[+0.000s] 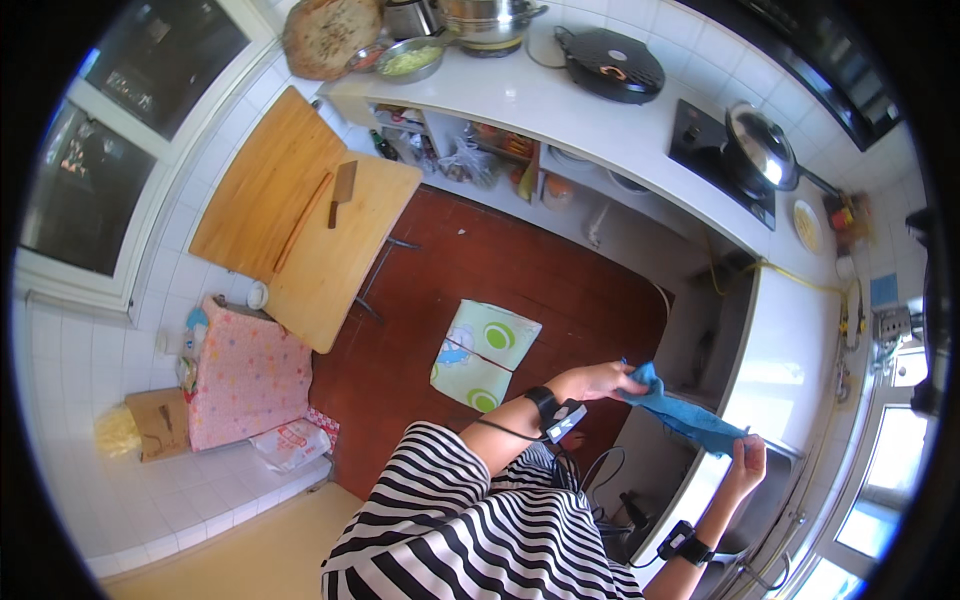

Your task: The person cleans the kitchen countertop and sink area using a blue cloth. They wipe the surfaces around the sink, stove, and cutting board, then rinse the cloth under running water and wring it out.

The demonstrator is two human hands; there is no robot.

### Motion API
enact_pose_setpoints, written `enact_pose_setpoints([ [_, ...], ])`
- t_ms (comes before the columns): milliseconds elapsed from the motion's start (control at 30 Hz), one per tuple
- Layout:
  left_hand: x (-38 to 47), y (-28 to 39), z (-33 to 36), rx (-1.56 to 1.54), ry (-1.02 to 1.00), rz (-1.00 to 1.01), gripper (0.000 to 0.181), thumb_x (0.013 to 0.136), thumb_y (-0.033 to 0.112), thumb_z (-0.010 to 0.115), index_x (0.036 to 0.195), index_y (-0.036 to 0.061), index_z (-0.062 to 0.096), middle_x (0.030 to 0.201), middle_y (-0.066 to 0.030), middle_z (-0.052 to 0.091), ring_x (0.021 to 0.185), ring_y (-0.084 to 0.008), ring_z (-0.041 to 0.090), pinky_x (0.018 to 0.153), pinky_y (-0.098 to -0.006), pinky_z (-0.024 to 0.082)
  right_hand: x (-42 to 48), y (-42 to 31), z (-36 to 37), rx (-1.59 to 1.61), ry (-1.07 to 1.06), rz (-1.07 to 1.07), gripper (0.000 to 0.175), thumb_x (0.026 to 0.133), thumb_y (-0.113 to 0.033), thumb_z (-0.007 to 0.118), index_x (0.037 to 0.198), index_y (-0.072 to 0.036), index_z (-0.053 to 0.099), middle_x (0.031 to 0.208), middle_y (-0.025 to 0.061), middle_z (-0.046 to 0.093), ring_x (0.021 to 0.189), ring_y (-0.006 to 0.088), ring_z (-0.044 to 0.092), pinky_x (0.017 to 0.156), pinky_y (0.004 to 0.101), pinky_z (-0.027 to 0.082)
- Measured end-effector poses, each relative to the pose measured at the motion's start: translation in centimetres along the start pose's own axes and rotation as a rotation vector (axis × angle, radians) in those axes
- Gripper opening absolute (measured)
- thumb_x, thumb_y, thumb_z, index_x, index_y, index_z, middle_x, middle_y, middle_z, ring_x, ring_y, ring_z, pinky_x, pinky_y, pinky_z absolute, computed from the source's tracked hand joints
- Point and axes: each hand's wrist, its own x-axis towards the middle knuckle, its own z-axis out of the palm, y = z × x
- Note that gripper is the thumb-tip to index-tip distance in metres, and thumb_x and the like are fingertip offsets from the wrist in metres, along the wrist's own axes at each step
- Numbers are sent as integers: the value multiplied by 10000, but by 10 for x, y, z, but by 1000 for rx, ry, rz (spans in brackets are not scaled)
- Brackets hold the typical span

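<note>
A blue cleaning cloth (694,421) is stretched between my two hands. My left hand (604,380) grips one end, bunched between thumb and fingers. The other end is pinched by my right hand (746,459), close to the front edge of the white counter. Beside that hand lies the metal sink (772,487), partly covered by my forearm. Both wrists carry black straps with small wired devices.
A covered pan (757,150) sits on the black cooktop (694,139), near a plate of food (807,226). An electric griddle (615,64) stands farther along the counter. On a folding wooden table (360,247) lie a cleaver (343,193) and a rolling pin (302,223). A folded mat (486,352) is on the floor.
</note>
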Motion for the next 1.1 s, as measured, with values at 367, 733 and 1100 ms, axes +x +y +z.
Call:
enact_pose_setpoints([
  [367, 13, 22, -11, 334, 364, 171, 357, 868, 320, 683, 1002, -8, 634, 937, -94, 687, 884, -163, 620, 828, -329, 472, 48, 36, 20, -239, -152, 171, 283, 790, 36, 637, 1068, -4, 604, 945, 56, 574, 818, 120, 548, 743, 253, 452],
  [733, 18, 47, 50, 216, 131, 99, 1126, 774, 199, 781, 1513, 17, -49, 1497, -245, 280, 1350, -324, 355, 1102, -399, 311, -16, 98, -55, 472, -134, 934, 370, 874, 54, 561, 1219, -18, 449, 935, 127, 594, 821, 253, 630, 735, 345, 524],
  [1100, -4, 97, 183, -54, -246, -125, 1235, 782, 186, 785, 1478, 69, -228, 1363, -224, 419, 1196, -307, 490, 995, -399, 425, -104, 84, -12, 816, -510, 1230, 907, 830, -780, 392, 1286, 0, 481, 1228, 172, 579, 1078, 316, 556, 937, 413, 420],
])
